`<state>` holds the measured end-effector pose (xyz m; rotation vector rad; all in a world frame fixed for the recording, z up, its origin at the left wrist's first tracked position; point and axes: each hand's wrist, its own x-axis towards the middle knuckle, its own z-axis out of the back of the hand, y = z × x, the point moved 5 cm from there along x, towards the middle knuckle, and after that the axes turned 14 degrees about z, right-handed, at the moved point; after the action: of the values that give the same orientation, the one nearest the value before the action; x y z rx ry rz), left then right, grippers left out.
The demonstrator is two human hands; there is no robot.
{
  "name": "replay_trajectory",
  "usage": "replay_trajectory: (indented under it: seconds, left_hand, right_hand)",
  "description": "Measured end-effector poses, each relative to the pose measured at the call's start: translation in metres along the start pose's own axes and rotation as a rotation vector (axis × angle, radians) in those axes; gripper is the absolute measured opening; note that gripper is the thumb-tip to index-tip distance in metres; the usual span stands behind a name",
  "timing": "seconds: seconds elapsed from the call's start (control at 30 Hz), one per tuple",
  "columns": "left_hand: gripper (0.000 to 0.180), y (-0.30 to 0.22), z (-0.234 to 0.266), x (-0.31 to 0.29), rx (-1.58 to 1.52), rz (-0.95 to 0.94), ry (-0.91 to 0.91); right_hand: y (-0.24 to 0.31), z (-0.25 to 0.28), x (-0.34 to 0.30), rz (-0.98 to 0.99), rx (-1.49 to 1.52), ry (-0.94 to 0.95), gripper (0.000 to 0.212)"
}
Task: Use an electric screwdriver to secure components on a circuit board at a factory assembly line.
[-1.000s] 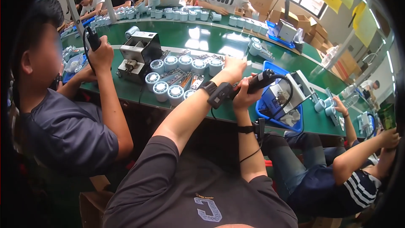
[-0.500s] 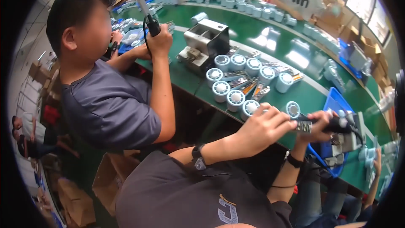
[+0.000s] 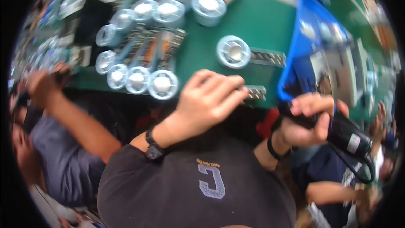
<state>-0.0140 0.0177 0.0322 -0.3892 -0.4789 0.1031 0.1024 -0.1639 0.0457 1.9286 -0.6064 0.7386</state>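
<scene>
Fingers bent, my left hand [image 3: 209,95] holds a narrow circuit board [image 3: 257,92] at the table's near edge; whatever joins its other end is hidden under the palm. My right hand [image 3: 308,120] is wrapped round a black corded electric screwdriver [image 3: 352,139], its body pointing out to the right. Just beyond the left hand lies a light-blue round fan head [image 3: 233,52] with a board strip [image 3: 268,57] extending from it. Left of my hands stand several similar fan heads [image 3: 163,85] in rows, with open handles showing circuit boards. Motion blurs the picture.
A blue tray [image 3: 291,46] sits at the right, with a grey box-shaped device [image 3: 339,74] against it. A dark metal box [image 3: 90,21] stands at the far left of the green table [image 3: 261,17]. Co-workers' arms [image 3: 80,118] are close on both sides.
The view has swung toward my hands. My hands have moved apart: the right, with the screwdriver, is away from the circuit board, which stays in my left hand.
</scene>
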Motion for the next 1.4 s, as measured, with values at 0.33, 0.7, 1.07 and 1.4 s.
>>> replay_trajectory:
  seconds: [0.33, 0.7, 1.07, 1.4]
  left_hand:
    - [0.016, -0.007, -0.026, 0.011, -0.02, 0.012, 0.029]
    - [0.018, -0.022, -0.015, 0.015, 0.033, 0.036, 0.117]
    - [0.021, -0.015, -0.019, 0.016, -0.007, 0.06, 0.176]
    - [0.023, -0.016, -0.023, 0.02, -0.044, 0.052, 0.129]
  right_hand:
    - [-0.014, 0.021, 0.008, 0.006, -0.116, 0.198, 0.046]
    - [0.054, 0.041, 0.075, 0.408, -0.22, 0.063, 0.038]
    - [0.024, 0.063, 0.13, 0.296, -0.421, 0.307, 0.033]
    - [0.016, 0.075, 0.135, 0.22, -0.299, 0.329, 0.032]
